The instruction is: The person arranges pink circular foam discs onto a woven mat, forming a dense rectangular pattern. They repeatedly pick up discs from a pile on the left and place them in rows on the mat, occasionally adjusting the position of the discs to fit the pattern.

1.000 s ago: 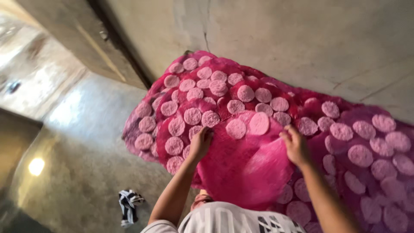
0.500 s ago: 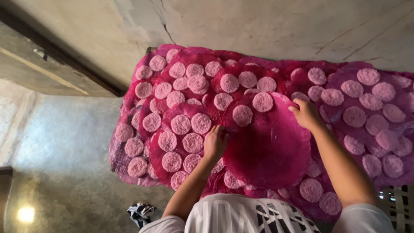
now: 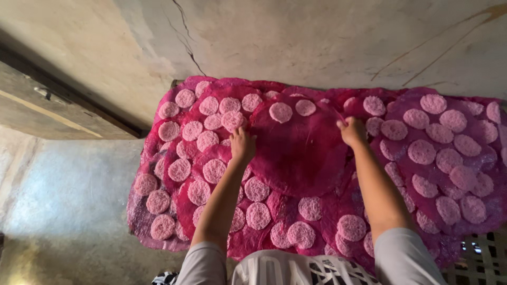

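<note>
Nearest us, our left hand (image 3: 243, 145) at 10 o'clock and right hand (image 3: 353, 132) at 1 o'clock each pinch an edge of the big magenta round sheet (image 3: 298, 153), fingers pressed on its rim. It lies mid-mat, over pink discs (image 3: 214, 171). Looks like the laying-out step; next calls for flattening evenly. Far: cracked wall (image 3: 264, 37) at 12.
</note>
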